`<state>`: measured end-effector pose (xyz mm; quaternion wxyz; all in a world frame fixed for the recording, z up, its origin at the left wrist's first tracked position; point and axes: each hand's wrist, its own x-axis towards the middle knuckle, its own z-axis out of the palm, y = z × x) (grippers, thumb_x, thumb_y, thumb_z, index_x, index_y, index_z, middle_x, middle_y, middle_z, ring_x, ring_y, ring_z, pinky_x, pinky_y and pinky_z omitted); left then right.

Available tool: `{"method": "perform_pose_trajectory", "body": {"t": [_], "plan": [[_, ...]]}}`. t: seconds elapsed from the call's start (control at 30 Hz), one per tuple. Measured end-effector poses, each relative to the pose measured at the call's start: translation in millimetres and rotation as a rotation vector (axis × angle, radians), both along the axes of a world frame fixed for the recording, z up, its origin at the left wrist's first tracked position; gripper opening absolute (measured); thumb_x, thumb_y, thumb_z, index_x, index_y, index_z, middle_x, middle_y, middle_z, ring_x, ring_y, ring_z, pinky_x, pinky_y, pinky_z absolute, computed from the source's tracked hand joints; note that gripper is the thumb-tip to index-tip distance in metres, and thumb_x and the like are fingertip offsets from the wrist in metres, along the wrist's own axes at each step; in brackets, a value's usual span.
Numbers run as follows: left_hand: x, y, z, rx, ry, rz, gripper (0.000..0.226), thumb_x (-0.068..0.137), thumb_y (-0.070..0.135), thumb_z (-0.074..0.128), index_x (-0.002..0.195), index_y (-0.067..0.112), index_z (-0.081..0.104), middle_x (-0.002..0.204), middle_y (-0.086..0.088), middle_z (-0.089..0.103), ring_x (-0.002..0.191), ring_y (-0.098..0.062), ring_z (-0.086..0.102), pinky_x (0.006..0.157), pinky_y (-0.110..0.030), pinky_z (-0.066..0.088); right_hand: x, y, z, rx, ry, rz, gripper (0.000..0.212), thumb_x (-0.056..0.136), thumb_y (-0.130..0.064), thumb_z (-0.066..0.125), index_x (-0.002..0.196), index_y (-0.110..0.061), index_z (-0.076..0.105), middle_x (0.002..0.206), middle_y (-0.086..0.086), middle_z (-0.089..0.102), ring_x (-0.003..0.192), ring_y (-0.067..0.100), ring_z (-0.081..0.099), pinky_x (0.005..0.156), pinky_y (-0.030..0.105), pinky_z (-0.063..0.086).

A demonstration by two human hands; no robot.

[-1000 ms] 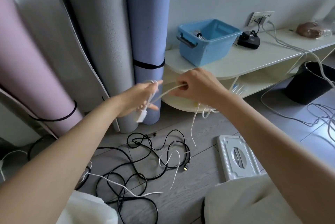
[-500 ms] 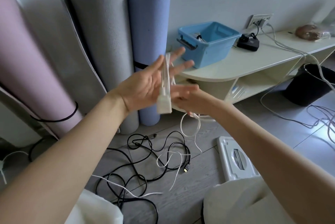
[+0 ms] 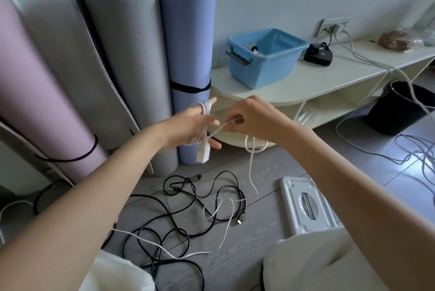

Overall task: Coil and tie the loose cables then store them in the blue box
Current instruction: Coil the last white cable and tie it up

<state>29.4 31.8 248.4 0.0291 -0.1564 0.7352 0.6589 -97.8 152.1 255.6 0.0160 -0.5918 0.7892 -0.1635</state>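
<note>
My left hand (image 3: 188,128) has a white cable (image 3: 205,123) looped over its raised fingers, and the cable's white plug (image 3: 203,155) hangs below the palm. My right hand (image 3: 253,117) pinches the same cable just to the right; its loose tail (image 3: 251,165) dangles toward the floor. The blue box (image 3: 266,58) stands on the cream shelf (image 3: 317,78) behind my hands, with coiled cables inside. Tangled black cables (image 3: 188,210) and a thin white cable (image 3: 226,217) lie on the grey floor below.
Three rolled mats, pink (image 3: 35,92), grey (image 3: 127,55) and blue (image 3: 188,43), lean against the wall at left. A black adapter (image 3: 318,55) sits by the wall socket. A black bin (image 3: 402,107) and more cables lie at right. A white plastic stand (image 3: 306,206) lies on the floor.
My left hand turned from palm-open to fingers up with the cable looped over them. My right hand rose and drew the strand across below the left hand's fingers.
</note>
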Motion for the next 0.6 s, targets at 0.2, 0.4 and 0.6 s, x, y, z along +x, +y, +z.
{"method": "perform_pose_trajectory", "body": {"t": [0.2,0.4,0.6], "plan": [[4,6,7,0.224,-0.043,-0.169,0.032,0.098,0.036,0.033,0.114,0.022,0.056,0.060,-0.007,0.048,0.040,-0.009,0.030,0.066,-0.019,0.050,-12,5,8,-0.197,0.129,-0.027,0.041,0.073,-0.047,0.070,0.067,-0.007,0.061,0.066,0.001,0.057,0.059,0.023,0.051,0.066,0.030,0.039],[11,-6,15,0.307,-0.062,-0.509,0.048,0.097,0.033,0.024,0.127,0.005,0.048,0.041,0.012,0.042,0.032,-0.001,0.018,0.040,-0.019,0.015,-25,12,14,-0.234,0.139,-0.301,0.046,0.084,-0.042,0.062,0.052,-0.018,0.039,0.059,0.000,0.049,0.063,0.023,0.041,0.082,0.032,0.027],[10,-6,22,0.661,0.284,-0.362,0.045,0.092,0.036,0.035,0.128,0.023,0.057,0.122,0.000,0.060,0.069,-0.005,0.067,0.061,-0.012,0.051,-12,-4,-10,0.184,-0.308,-0.213,0.027,0.089,-0.030,0.060,0.078,-0.006,0.067,0.070,0.004,0.063,0.054,0.010,0.058,0.055,0.016,0.045]]}}
